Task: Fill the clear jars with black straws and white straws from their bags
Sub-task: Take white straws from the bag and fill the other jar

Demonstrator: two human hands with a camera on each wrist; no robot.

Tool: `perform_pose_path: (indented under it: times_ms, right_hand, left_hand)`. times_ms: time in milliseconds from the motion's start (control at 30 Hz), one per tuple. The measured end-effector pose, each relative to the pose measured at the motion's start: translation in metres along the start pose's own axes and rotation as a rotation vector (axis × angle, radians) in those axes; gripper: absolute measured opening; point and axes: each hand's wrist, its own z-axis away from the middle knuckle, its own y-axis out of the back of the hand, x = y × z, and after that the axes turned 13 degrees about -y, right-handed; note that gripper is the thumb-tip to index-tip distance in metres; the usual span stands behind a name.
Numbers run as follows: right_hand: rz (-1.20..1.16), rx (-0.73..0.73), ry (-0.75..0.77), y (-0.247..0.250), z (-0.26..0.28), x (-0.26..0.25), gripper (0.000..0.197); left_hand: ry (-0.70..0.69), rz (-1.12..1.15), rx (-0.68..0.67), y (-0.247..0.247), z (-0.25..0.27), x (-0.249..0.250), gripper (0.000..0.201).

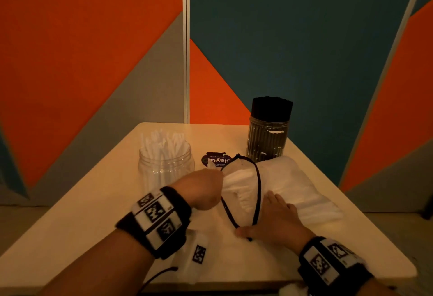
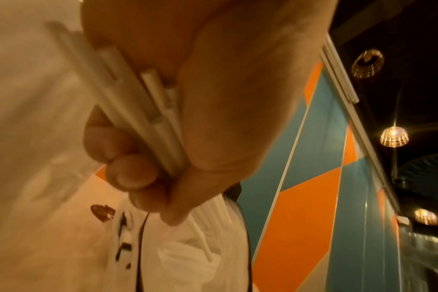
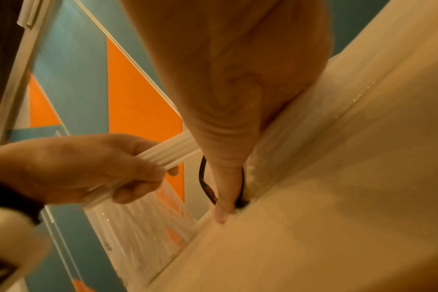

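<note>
A clear jar (image 1: 166,167) partly filled with white straws stands at the table's left. Another jar (image 1: 267,136), packed with black straws, stands at the back right. In front of it lies a clear bag of white straws (image 1: 295,185), its black-edged mouth (image 1: 257,190) facing left. My left hand (image 1: 206,185) is at that mouth and grips a bundle of white straws (image 2: 148,110), fingers curled round them (image 3: 168,154). My right hand (image 1: 274,218) lies flat on the bag, and its thumb (image 3: 224,189) presses the black edge down onto the table.
A dark round sticker (image 1: 215,158) lies between the jars. A white tag with a printed marker (image 1: 199,253) and a thin black cord (image 1: 159,274) lie near the table's front edge (image 1: 234,282). Orange, grey and teal wall panels close off the back.
</note>
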Motion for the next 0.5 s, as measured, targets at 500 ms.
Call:
perform_pose_path:
  times_ms: [500]
  right_hand:
    - [-1.176, 0.177, 0.368, 0.077, 0.042, -0.001, 0.095]
  left_hand:
    - [-0.044, 0.498, 0.282, 0.017, 0.074, -0.005, 0.006]
